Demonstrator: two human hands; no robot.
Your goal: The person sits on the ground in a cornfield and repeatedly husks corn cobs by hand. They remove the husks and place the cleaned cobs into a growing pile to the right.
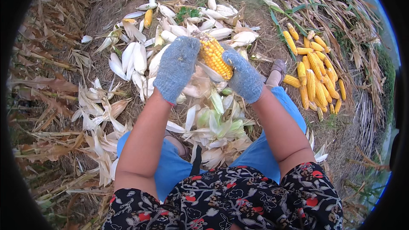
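Observation:
An ear of corn [215, 58], its yellow kernels bared, is held between my two gloved hands at the middle of the view. My left hand [179, 65], in a grey knitted glove, closes on its upper end, where dry silk shows. My right hand [243, 72], gloved alike, grips the ear from the right, with the thumb near the lower end. Pale husk [209, 72] hangs beneath the ear. Beyond the hands lies a heap of ears in white husks [220, 33]. Loose husks [217, 127] are piled between my legs.
A pile of bare yellow corn ears [316, 80] lies on the ground at the right. One bare ear [148, 18] sits at the heap's upper left. Dry corn stalks [48, 102] cover the left side, and more stalks [338, 16] lie at the upper right.

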